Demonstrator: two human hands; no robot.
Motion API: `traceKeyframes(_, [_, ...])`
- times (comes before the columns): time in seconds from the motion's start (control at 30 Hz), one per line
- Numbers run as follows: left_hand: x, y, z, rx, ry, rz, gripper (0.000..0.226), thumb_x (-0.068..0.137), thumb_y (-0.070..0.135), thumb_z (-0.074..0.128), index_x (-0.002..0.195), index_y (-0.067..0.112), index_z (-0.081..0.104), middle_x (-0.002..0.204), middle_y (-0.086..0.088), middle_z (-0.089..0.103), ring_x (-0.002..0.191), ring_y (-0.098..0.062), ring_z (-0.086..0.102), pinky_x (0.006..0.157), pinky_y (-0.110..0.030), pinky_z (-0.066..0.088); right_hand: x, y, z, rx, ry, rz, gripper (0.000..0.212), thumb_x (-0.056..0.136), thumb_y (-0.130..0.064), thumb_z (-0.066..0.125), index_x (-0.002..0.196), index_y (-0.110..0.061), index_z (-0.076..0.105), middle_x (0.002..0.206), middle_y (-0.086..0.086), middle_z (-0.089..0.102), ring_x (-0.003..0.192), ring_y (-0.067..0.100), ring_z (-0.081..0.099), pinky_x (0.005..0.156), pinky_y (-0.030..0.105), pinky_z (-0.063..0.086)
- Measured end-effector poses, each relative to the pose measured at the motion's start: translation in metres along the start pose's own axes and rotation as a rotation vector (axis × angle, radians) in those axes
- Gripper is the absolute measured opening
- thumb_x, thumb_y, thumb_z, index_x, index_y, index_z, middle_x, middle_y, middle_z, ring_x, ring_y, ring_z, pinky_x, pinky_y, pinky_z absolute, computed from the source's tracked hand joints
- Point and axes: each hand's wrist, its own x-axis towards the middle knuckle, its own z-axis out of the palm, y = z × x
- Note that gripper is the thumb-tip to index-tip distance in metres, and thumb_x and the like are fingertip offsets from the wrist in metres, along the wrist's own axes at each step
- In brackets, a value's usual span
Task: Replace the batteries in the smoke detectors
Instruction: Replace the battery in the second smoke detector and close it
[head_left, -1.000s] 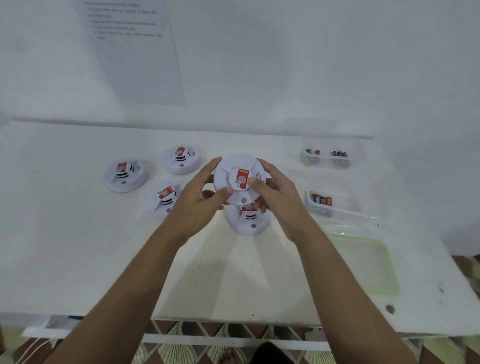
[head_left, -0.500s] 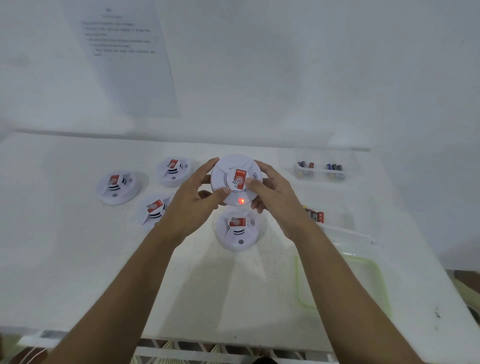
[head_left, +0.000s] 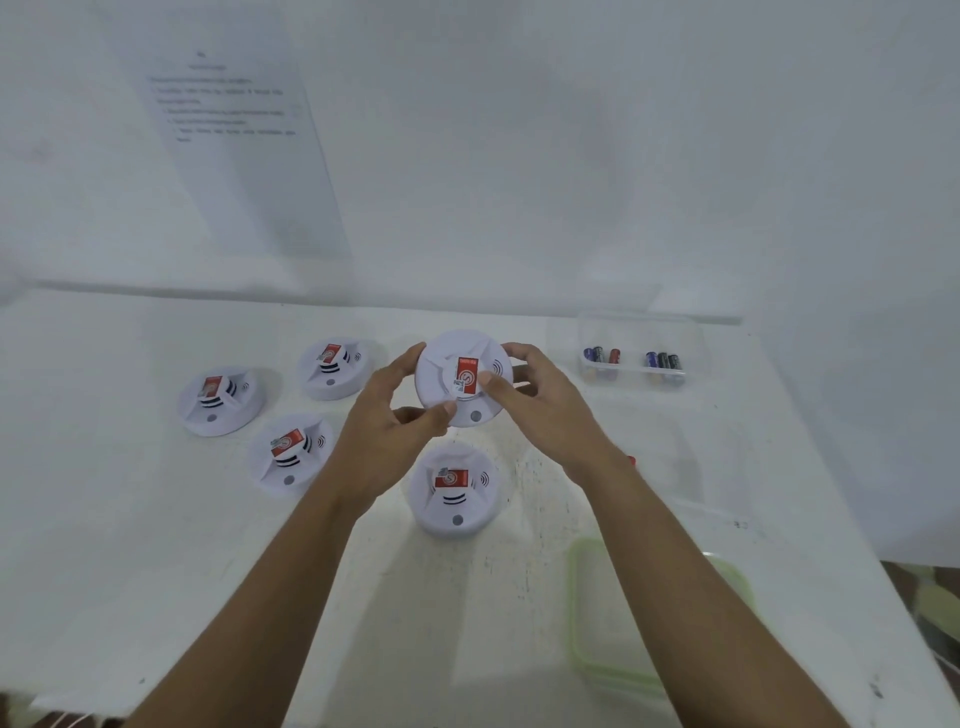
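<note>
Surface: a white table (head_left: 156, 545) against a white wall (head_left: 571, 156), its top scuffed and speckled near the middle.
Wall sheet: a printed paper (head_left: 244, 156) hangs at 11 o'clock, text too blurred to read.
Held detector: a round white smoke detector (head_left: 462, 376) with a red label is lifted above the table at 12 o'clock from the centre, face toward the camera.
Left hand: the left hand (head_left: 389, 431) grips the detector's left rim, thumb on the lower front edge, fingers curled behind.
Right hand: the right hand (head_left: 540, 405) holds the right rim, thumb pressed on the face beside the label, fingers wrapped round the back.
Nearest detector: another detector (head_left: 454, 488) lies on the table just below the held one, between the forearms.
Other detectors: three more sit at 9 to 10 o'clock, one far left (head_left: 221, 400), one nearer (head_left: 291, 452), one toward the wall (head_left: 332, 366).
Batteries: loose batteries (head_left: 631, 359) lie in a clear container (head_left: 639, 332) at 2 o'clock.
Lid: a green-rimmed clear lid (head_left: 587, 623) lies at 5 o'clock, partly under the right forearm.
</note>
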Motion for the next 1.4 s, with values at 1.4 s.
traceKeyframes(1.4, [0.085,-0.035,0.034,0.406,0.019,-0.130,0.028,0.089,0.033,0.070,0.116,0.030,0.062,0.110,0.012,0.068,0.100,-0.012,0.063,0.080,-0.024,0.048,0.084,0.023,-0.014,-0.367,-0.038,0.127,0.023,0.096,-0.027,0.063,0.085,-0.008,0.057,0.077,0.003,0.055,0.073,0.019,0.051,0.054,0.023,0.035])
